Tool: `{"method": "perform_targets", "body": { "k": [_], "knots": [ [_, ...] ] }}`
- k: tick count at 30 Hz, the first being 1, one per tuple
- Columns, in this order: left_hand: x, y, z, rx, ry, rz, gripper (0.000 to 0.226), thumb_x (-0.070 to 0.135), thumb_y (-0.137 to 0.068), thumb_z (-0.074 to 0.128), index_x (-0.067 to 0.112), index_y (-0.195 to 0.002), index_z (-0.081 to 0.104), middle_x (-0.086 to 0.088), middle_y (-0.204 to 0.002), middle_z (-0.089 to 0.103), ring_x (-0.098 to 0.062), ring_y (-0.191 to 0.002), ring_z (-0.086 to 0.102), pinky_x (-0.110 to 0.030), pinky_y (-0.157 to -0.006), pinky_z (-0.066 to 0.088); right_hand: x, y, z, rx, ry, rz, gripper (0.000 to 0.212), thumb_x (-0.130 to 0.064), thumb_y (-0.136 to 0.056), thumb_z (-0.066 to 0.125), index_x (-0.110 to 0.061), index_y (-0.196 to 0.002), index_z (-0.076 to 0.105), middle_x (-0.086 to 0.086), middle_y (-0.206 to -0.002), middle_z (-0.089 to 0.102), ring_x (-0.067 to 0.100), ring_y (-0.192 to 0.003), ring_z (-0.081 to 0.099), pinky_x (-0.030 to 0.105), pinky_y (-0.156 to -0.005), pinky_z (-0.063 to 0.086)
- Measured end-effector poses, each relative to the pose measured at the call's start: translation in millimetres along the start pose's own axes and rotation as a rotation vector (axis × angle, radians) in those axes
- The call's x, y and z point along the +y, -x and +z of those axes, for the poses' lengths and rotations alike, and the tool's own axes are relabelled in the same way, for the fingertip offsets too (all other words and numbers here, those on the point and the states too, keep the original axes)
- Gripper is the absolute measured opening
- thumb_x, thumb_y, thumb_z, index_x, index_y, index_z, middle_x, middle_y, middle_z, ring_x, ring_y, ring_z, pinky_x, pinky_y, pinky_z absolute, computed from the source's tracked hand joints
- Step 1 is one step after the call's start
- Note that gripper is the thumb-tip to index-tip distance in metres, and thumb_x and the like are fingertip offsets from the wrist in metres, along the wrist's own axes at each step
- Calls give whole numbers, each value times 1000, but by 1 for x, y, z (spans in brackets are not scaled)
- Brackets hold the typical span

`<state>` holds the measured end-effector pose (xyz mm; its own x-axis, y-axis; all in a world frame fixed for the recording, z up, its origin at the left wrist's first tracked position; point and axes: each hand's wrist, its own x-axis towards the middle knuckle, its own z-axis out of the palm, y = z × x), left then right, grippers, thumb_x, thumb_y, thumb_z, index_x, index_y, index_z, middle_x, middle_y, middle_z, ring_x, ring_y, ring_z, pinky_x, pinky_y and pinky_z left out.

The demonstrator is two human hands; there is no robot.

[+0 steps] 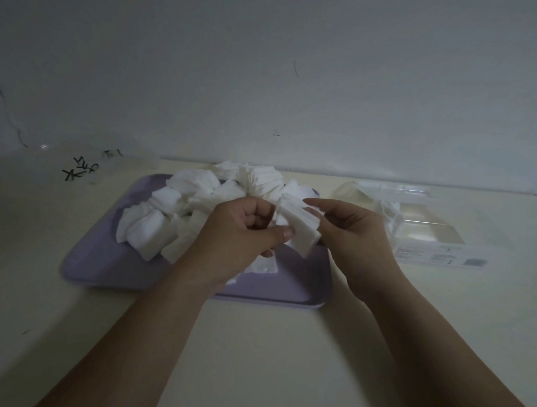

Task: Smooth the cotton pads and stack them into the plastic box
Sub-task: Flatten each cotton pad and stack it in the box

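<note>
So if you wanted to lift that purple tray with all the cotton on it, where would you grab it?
Probably by the two short ends of the purple tray, one hand from each side. It lies flat and wide with a raised rim, and the loose cotton pads heaped on it could slide off if it tips.

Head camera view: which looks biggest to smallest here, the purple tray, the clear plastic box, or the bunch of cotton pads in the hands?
1. Purple tray, clearly the largest.
2. Clear plastic box, though its transparent edges are hard to trace.
3. Held cotton pads, smallest, gripped between left hand and right hand.
</note>
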<state>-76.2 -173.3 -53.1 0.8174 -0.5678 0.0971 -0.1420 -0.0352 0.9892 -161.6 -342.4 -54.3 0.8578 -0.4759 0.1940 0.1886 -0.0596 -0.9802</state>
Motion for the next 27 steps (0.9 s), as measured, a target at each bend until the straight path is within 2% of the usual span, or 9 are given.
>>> {"method": "perform_targets", "body": {
  "k": [2,4,6,9,12,16,19,22,27],
  "knots": [
    [1,1,1,20,-1,-14,19,8,-84,84,7,-100,74,-16,-89,78,-19,-74,68,-31,-68,55,0,0,1,2,10,4,12,-14,-98,70,-16,-98,82,6,-90,81,17,-82,76,36,-79,64],
    [0,0,3,90,-28,-27,25,11,-80,87,9,-98,70,-13,-85,77,-16,-71,67,-31,-65,55,0,1,0,-13,-34,38,24,-30,-99,67,-12,-100,82,14,-93,80,25,-88,77,42,-84,64],
    [0,-1,5,186,-85,-8,33,15,-74,92,12,-89,64,-3,-74,70,-13,-65,60,-27,-62,54,-1,1,-1,-62,-79,56,32,-41,-91,71,-12,-99,82,19,-94,79,26,-88,75,42,-84,62],
    [0,0,6,232,-148,47,31,18,-72,94,13,-80,64,1,-68,61,-11,-60,51,-22,-58,47,3,0,-1,-76,-105,71,39,-34,-80,83,-8,-108,79,18,-99,78,27,-89,72,47,-88,58],
    [0,1,7,229,-169,67,23,17,-73,93,18,-83,72,5,-71,63,-7,-60,51,-16,-60,47,7,-2,-1,-38,-131,81,29,-23,-87,81,-6,-109,78,22,-101,78,29,-91,73,51,-90,59],
    [-1,0,10,233,-193,57,23,21,-74,93,21,-87,74,6,-77,65,-5,-63,53,-15,-63,48,4,-1,-1,-29,-186,98,11,-12,-94,73,-5,-101,78,17,-92,77,25,-84,71,38,-76,60],
    [0,1,9,242,-205,59,25,23,-74,93,23,-90,74,8,-83,68,-2,-68,56,-15,-68,51,2,-1,1,-25,-195,105,10,-9,-96,70,-3,-100,77,16,-89,75,24,-80,70,33,-68,59],
    [-1,0,10,248,-217,80,23,24,-75,92,24,-90,74,8,-84,70,-4,-68,58,-14,-67,51,2,-1,1,-25,-215,115,15,-10,-97,69,2,-104,75,17,-90,74,25,-81,70,32,-67,58],
    [-6,-2,12,265,-406,265,11,23,-83,86,24,-91,78,9,-88,70,-10,-71,66,-16,-66,48,3,1,3,5,-221,117,13,-11,-96,71,1,-102,74,18,-90,74,28,-82,72,38,-73,62]
  ]
}}
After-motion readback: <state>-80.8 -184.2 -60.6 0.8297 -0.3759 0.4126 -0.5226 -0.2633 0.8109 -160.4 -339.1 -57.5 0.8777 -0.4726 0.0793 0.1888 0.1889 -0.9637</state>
